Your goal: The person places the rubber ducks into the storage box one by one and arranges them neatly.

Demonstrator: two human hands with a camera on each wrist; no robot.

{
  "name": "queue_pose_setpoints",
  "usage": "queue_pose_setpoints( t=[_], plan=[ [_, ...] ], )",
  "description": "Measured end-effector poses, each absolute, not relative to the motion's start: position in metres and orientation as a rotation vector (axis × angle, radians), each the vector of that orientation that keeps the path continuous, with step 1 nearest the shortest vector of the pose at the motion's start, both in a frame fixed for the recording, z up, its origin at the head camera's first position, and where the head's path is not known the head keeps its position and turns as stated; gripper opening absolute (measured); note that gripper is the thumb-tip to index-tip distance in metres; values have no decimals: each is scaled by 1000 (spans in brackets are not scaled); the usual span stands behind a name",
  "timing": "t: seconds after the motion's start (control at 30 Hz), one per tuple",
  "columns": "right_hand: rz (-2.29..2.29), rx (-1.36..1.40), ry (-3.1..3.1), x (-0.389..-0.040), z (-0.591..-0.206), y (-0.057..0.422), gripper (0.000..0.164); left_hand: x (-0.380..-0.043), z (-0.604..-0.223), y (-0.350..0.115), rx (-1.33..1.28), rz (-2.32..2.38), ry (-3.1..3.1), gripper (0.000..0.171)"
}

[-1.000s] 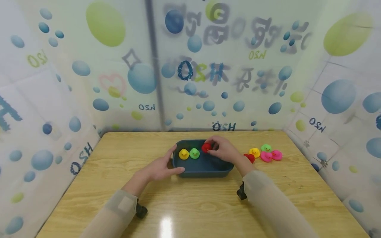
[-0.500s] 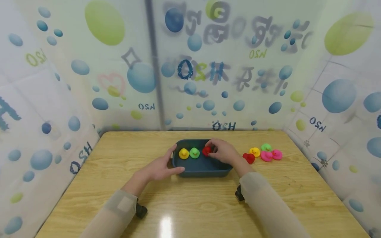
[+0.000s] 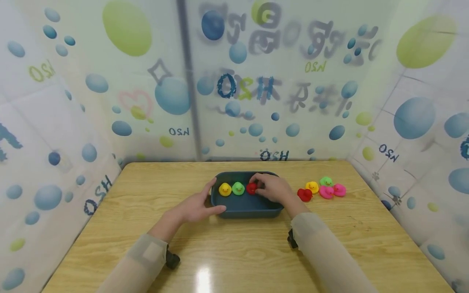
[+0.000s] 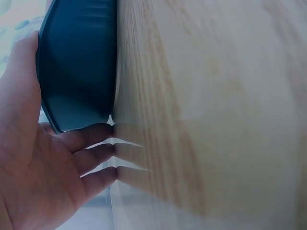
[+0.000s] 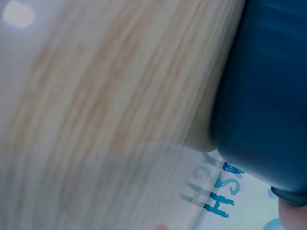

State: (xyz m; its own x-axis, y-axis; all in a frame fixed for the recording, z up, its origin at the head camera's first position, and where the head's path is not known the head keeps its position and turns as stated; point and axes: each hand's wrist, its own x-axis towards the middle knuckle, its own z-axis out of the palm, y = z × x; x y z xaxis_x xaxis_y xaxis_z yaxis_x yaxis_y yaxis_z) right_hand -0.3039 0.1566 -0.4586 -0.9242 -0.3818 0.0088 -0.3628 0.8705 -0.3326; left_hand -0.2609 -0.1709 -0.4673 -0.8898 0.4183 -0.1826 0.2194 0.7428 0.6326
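A dark blue tray (image 3: pixel 249 213) stands on the table, with a yellow rubber duck (image 3: pixel 225 189) and a green rubber duck (image 3: pixel 238 189) side by side in its left half. My right hand (image 3: pixel 272 188) reaches in over the right end and pinches a red rubber duck (image 3: pixel 251 189) just right of the green one. At the tray's left end, my left hand (image 3: pixel 194 206) spreads its thumb and fingers around the corner; in the left wrist view its straight fingers reach down to the tabletop. The right wrist view shows mostly the tray's outer wall (image 5: pixel 268 96).
Right of the tray lie several more rubber ducks: a red one (image 3: pixel 305 195), a yellow one (image 3: pixel 312 187), a green one (image 3: pixel 326 182) and two pink ones (image 3: pixel 326 192). Patterned curtains (image 3: pixel 234 138) enclose the wooden table (image 3: pixel 234 256) at back and sides.
My right hand has brought the red duck slightly toward the near side and left, closer to the green one. The left hand keeps its place at the tray.
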Motion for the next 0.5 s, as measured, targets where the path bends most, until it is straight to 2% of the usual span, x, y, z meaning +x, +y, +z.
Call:
queue_pose_setpoints(
  t=[0.5],
  plan=[
    [-519,-599,2976,-303,-460,157,33,-261,-469,-171,494,891,2631,114]
  ],
)
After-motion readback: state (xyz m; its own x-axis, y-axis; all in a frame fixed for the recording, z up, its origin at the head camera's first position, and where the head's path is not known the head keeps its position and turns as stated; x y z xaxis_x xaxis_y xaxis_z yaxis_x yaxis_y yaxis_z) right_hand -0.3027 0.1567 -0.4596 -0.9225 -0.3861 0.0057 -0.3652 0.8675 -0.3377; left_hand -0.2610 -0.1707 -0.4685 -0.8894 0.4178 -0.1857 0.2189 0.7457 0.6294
